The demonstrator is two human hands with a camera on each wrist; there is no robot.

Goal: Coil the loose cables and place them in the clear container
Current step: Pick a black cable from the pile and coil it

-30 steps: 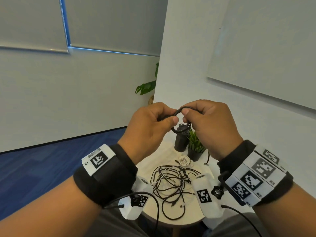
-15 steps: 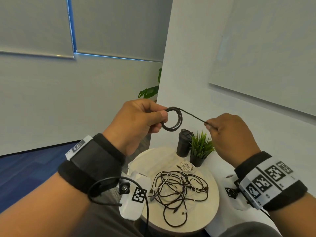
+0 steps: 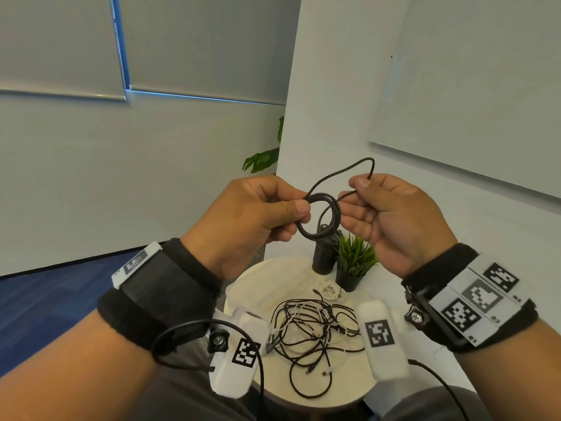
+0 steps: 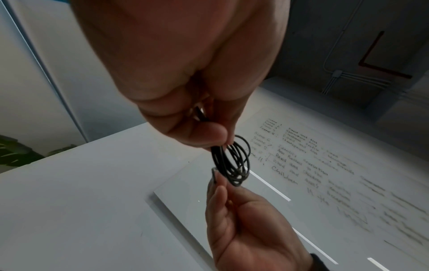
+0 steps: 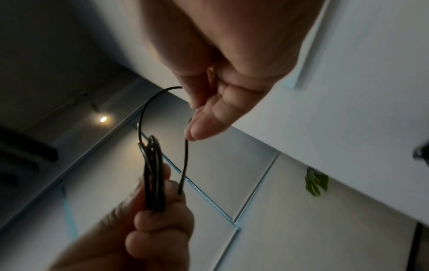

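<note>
A small coil of black cable [image 3: 318, 217] hangs in the air above the table, pinched by my left hand [image 3: 299, 208] between thumb and fingers. Its free tail [image 3: 343, 173] arcs up and over to my right hand [image 3: 358, 189], which pinches it near the end, close beside the coil. The left wrist view shows the coil [image 4: 232, 161] edge-on below my thumb. In the right wrist view the tail [image 5: 184, 165] hangs from my fingertips [image 5: 197, 128]. A tangle of loose black and white cables [image 3: 312, 329] lies on the round table [image 3: 343, 393]. The clear container [image 3: 235, 287] sits at the table's back left.
A black cylinder [image 3: 323, 259] and a small potted plant [image 3: 353, 262] stand at the table's far edge, with a small coiled white cable [image 3: 331, 291] in front of them. A white wall with a whiteboard [image 3: 470, 101] is on the right. Blue carpet [image 3: 45, 308] lies to the left.
My right hand, which had pulled the tail taut to the right, has come back beside the coil, and the tail now bows upward in a loop. The left hand keeps its pinch.
</note>
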